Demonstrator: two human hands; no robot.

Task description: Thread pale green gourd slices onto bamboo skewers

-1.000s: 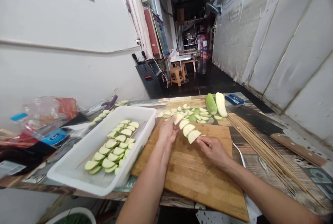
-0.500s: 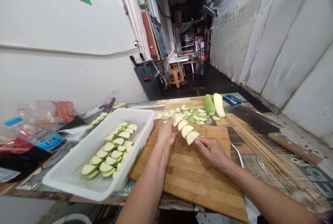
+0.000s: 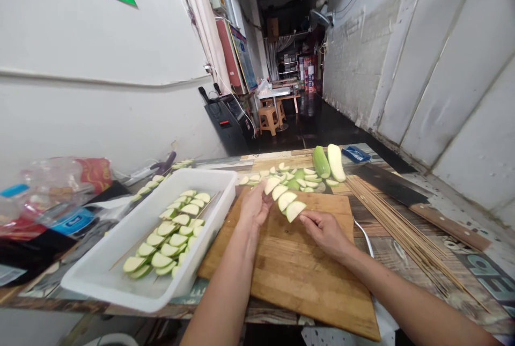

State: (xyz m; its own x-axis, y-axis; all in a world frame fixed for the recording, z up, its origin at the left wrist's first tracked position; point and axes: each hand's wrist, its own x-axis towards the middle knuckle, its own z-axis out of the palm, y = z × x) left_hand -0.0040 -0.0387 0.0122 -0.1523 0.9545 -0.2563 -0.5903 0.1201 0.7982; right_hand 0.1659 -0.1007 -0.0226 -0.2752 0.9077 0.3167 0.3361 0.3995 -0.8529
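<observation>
Above the wooden cutting board [image 3: 306,265], several half-round pale squash slices with green rims [image 3: 286,200] hang in a slanting row between my hands, apparently on a skewer mostly hidden by them. My left hand [image 3: 255,204] is closed at the row's upper end, its fingers partly behind the top slice. At the lower end, my right hand [image 3: 324,230] pinches beside the last slice, probably on the skewer's end, which is hard to make out. To the left, a white plastic tray [image 3: 120,295] holds skewered slices [image 3: 169,236]. Loose slices [image 3: 289,174] lie beyond the board.
Two squash pieces [image 3: 335,162] lie behind the board beside a blue packet [image 3: 356,154]. Bamboo skewers [image 3: 396,228] and a large knife [image 3: 450,222] rest on the right. Plastic bottles [image 3: 52,193] crowd the far left, near the wall.
The whole view has shifted slightly to the left. Both hands keep nearly the same hold on the row of slices.
</observation>
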